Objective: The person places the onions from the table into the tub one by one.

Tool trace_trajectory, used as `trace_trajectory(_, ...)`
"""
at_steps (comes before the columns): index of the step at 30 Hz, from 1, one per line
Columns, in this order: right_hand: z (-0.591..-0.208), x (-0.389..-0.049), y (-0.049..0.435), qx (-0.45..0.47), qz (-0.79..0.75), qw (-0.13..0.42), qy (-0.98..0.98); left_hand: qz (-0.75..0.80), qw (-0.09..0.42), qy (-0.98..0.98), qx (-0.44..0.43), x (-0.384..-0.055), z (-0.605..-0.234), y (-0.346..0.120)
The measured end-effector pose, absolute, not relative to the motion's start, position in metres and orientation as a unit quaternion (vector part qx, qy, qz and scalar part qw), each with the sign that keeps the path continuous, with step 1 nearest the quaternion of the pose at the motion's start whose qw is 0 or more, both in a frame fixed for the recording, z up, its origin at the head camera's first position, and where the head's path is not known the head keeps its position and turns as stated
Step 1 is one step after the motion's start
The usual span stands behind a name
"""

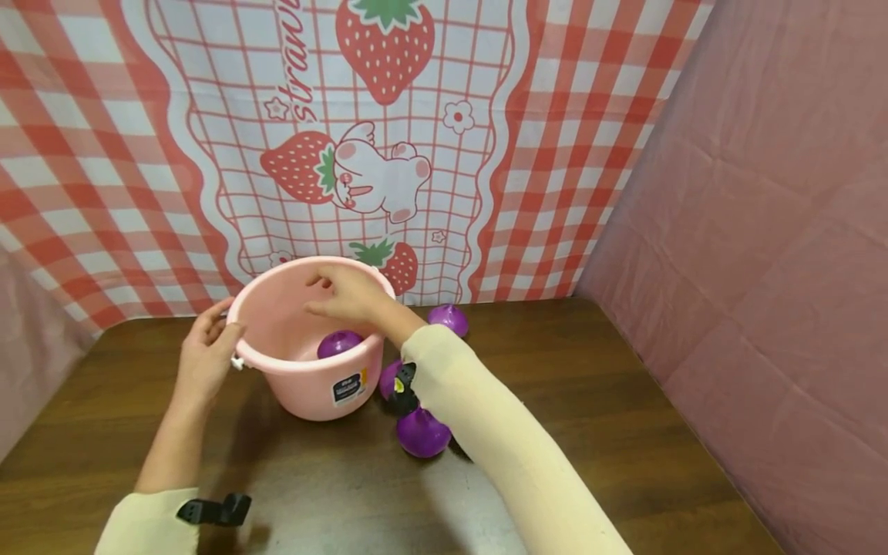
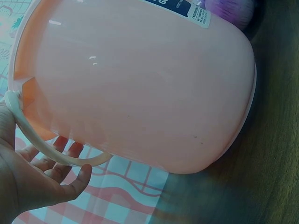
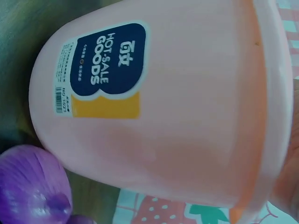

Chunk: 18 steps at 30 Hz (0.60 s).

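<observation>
A pale pink bucket (image 1: pixel 319 389) stands on the table, tilted slightly in the head view's perspective. My left hand (image 1: pixel 208 351) holds its left side, thumb at the rim; in the left wrist view the fingers lie around the bucket's handle (image 2: pixel 65 160). Over the bucket's mouth is my right hand (image 1: pixel 347 297), fingers loosely bent, with nothing seen in them. Inside the bucket lies a purple onion (image 1: pixel 339 343). Outside, to its right, are more purple onions: one at the back (image 1: pixel 448 317), one near the right wrist (image 1: pixel 390 379), and one in front (image 1: pixel 423 434).
The dark wooden table (image 1: pixel 590 432) carries the bucket and onions. Behind it hangs a red-and-white checked cloth (image 1: pixel 555 154) with strawberries, and a pink cloth (image 1: pixel 763 231) hangs at the right. Both sleeves carry black wrist mounts.
</observation>
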State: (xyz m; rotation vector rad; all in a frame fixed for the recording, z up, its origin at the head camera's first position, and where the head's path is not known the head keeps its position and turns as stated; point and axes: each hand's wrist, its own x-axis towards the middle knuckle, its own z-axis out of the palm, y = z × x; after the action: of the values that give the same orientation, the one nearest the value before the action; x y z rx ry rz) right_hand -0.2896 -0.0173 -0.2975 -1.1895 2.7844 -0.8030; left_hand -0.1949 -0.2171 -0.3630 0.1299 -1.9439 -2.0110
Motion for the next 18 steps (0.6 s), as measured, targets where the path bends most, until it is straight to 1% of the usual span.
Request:
trace_trajectory(8, -0.277, -0.291, -0.006, -0.359, -0.262, -0.001, 0.896, -0.708, 0.167, -0.684, 0.051, -0.194, -0.361, -0.218)
trace_trajectory(13, -0.266, -0.297, 0.012, -0.333, -0.276, -0.003, 0.902, -0.709, 0.165, -0.684, 0.057, -0.196, -0.361, -0.218)
trace_trajectory(18, -0.264, -0.305, 0.034, -0.298, -0.314, 0.000, 0.901, -0.705, 0.166, -0.687, 0.053, -0.196, -0.363, -0.218)
